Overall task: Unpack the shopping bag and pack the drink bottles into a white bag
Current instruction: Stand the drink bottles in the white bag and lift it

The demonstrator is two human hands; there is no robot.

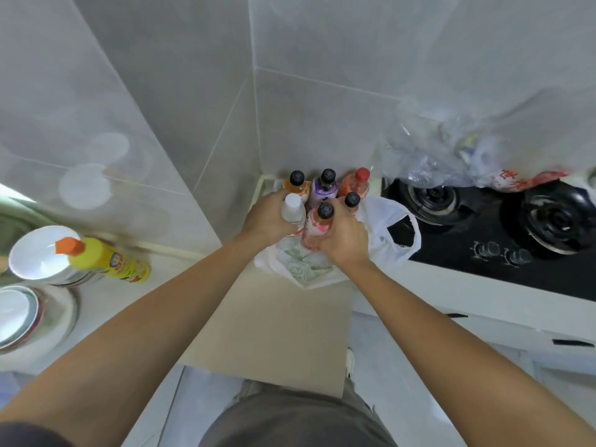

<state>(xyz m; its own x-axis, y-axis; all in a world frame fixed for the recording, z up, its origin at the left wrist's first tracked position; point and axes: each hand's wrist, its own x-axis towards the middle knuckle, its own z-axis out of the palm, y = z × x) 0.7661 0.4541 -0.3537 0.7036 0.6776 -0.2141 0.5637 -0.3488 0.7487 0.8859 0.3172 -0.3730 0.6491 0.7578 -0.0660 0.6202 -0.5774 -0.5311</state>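
Note:
Several drink bottles stand upright in the counter's far corner. My left hand (269, 217) grips a white-capped bottle (293, 209). My right hand (343, 240) grips a pink bottle with a black cap (319, 225). Behind them stand an orange bottle (297, 183), a purple bottle (325, 187), a red-capped bottle (356, 183) and one more black-capped bottle (352, 201). A white bag (392, 240) lies crumpled under and to the right of my hands. A clear shopping bag (451, 150) with red print lies slumped at the back of the stove.
A black two-burner gas stove (503, 227) fills the counter to the right. To the left lie a yellow bottle with an orange cap (106, 258), a white bowl (38, 253) and stacked plates (29, 317). Tiled walls close the corner behind the bottles.

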